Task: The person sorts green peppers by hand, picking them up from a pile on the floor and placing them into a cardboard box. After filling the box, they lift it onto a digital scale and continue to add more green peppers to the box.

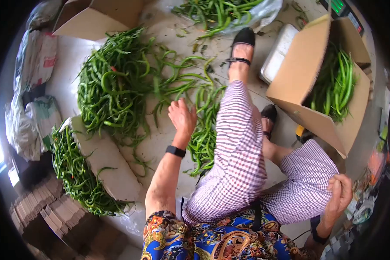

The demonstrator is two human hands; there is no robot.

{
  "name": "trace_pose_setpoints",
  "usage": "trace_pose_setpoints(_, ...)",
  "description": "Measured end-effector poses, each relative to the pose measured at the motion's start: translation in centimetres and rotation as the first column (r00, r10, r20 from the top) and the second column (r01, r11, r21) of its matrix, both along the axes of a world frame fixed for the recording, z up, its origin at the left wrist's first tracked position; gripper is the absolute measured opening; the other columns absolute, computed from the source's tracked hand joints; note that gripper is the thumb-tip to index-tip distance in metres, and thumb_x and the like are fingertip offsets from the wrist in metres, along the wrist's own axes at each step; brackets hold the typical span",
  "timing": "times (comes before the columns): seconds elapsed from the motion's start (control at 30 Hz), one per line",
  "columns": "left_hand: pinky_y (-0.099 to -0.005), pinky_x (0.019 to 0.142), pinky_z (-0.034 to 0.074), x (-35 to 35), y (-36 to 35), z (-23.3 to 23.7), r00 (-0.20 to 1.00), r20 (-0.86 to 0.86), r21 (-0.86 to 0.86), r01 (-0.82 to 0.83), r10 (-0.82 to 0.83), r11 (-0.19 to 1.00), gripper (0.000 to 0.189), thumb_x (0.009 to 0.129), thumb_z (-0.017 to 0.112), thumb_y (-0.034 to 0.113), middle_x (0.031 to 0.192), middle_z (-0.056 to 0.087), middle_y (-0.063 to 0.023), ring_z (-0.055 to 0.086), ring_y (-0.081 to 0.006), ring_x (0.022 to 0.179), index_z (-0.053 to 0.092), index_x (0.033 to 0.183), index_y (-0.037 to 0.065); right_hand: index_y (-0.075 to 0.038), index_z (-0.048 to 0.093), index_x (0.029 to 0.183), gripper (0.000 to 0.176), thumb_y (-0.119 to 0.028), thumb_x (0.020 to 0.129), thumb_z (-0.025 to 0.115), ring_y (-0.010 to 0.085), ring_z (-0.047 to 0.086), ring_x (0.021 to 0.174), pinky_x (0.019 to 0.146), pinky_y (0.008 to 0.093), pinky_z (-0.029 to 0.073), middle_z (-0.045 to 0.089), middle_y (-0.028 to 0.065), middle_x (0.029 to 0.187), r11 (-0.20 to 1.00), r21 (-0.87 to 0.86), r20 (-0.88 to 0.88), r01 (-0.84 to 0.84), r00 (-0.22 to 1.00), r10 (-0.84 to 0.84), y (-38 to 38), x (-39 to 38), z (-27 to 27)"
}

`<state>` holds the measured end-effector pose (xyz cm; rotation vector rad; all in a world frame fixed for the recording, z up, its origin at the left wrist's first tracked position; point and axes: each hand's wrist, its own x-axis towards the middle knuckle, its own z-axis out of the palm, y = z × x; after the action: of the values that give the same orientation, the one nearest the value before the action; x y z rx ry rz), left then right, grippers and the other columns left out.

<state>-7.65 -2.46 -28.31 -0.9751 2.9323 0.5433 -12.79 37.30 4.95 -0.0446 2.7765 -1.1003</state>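
My left hand [182, 116] reaches over the floor beside loose green peppers [203, 134], its fingers slightly curled and apart, with nothing seen in it. Just up and left of it lies a big heap of long green peppers [112, 82]. My right hand [340, 193] rests by my right knee, fingers bent inward; whether anything is inside them is hidden. An open cardboard box [299, 69] at the right holds more green peppers [338, 86].
A white container [104, 160] filled with peppers stands at the lower left, near stacked flat cardboard [60, 216]. Another box [99, 19] is at the upper left. Peppers on clear plastic [264, 15] lie at the top, near a white tray [279, 54].
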Motion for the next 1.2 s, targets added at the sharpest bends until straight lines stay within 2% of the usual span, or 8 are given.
trace_pose_setpoints(0.07,-0.047,0.086,0.039,-1.0,4.4,0.2,0.972,0.043,0.122,0.224,-0.23,0.967,0.048,0.079,0.068,0.026,0.112,0.05,-0.017,0.046,-0.0349,0.105,0.053,0.119,0.004,0.004,0.058,0.098,0.013,0.001,0.089,0.049,0.0109,0.051,0.066,0.062,0.0222,0.043,0.057,0.0092,0.081,1.0,0.005,-0.007,0.013,1.0,-0.013,-0.6,-0.3,0.3)
trace_pose_setpoints(0.13,-0.0455,0.09,0.036,2.0,9.0,-16.2,0.842,-0.42,0.107,0.417,-0.339,0.903,0.047,0.084,0.062,0.026,0.117,0.049,-0.016,0.044,-0.0336,0.108,0.052,0.125,0.004,0.005,0.058,0.098,0.013,0.004,0.088,0.05,0.0114,0.053,0.066,0.062,0.0225,0.044,0.059,0.0094,0.08,0.996,-0.079,0.031,-0.051,0.998,0.054,-0.9,-0.5,0.6)
trace_pose_setpoints(0.43,-0.0442,0.094,0.034,-12.8,10.5,1.1,0.743,-0.023,0.098,0.667,-0.669,0.738,0.048,0.086,0.06,0.026,0.12,0.049,-0.0151,0.043,-0.0328,0.111,0.05,0.128,0.006,0.005,0.062,0.097,0.011,0.005,0.088,0.057,0.0115,0.06,0.066,0.059,0.0228,0.048,0.065,0.0099,0.079,0.968,-0.243,0.034,-0.065,0.997,0.076,0.5,-0.8,0.5)
trace_pose_setpoints(0.67,-0.0432,0.096,0.032,17.0,1.7,-13.9,0.832,0.083,0.236,0.519,-0.549,0.822,0.049,0.087,0.058,0.027,0.123,0.049,-0.0144,0.042,-0.0322,0.113,0.049,0.13,0.007,0.005,0.062,0.097,0.013,0.008,0.086,0.056,0.0107,0.06,0.068,0.062,0.0219,0.048,0.065,0.01,0.081,0.963,-0.268,0.088,-0.009,0.996,0.034,1.2,-0.5,0.4)
trace_pose_setpoints(0.73,-0.0493,0.094,0.036,19.0,0.7,-12.4,0.884,0.216,0.564,0.234,-0.415,0.792,0.064,0.08,0.064,0.047,0.126,0.046,-0.0142,0.042,-0.0342,0.118,0.047,0.133,0.015,0.005,0.061,0.096,0.011,0.005,0.087,0.054,0.0104,0.057,0.068,0.062,0.0215,0.046,0.063,0.0096,0.082,0.968,-0.251,0.089,-0.013,0.995,0.036,1.3,-0.4,0.1)
trace_pose_setpoints(0.87,-0.0528,0.092,0.038,17.8,1.5,-3.0,0.777,0.475,0.257,0.327,-0.413,0.909,0.083,0.073,0.063,0.068,0.123,0.047,-0.0142,0.042,-0.0353,0.117,0.045,0.134,0.015,0.004,0.061,0.098,0.011,-0.002,0.091,0.053,0.0099,0.053,0.067,0.062,0.0223,0.044,0.061,0.008,0.081,0.975,-0.209,0.058,-0.08,0.994,0.094,1.8,-0.4,-0.5)
trace_pose_setpoints(1.1,-0.0563,0.098,0.037,26.5,-1.5,-2.8,0.709,0.688,0.352,-0.14,-0.155,0.925,0.08,0.077,0.06,0.067,0.136,0.045,-0.0182,0.04,-0.0363,0.129,0.044,0.138,0.016,0.002,0.061,0.102,0.015,-0.008,0.094,0.053,0.0087,0.049,0.069,0.063,0.0218,0.042,0.058,0.0057,0.082,0.989,-0.117,0.097,-0.09,0.99,0.102,2.5,-0.4,-1.3)
trace_pose_setpoints(1.2,-0.0379,0.086,0.05,35.2,-3.6,-6.1,0.78,0.611,0.42,-0.176,-0.134,0.89,0.07,0.077,0.071,0.045,0.106,0.067,-0.0208,0.064,-0.0351,0.098,0.052,0.131,0.004,0.001,0.061,0.104,0.016,-0.007,0.095,0.051,0.0085,0.048,0.071,0.063,0.0216,0.042,0.058,0.0055,0.084,0.988,-0.095,0.103,-0.119,0.986,0.129,2.3,-0.3,-1.2)
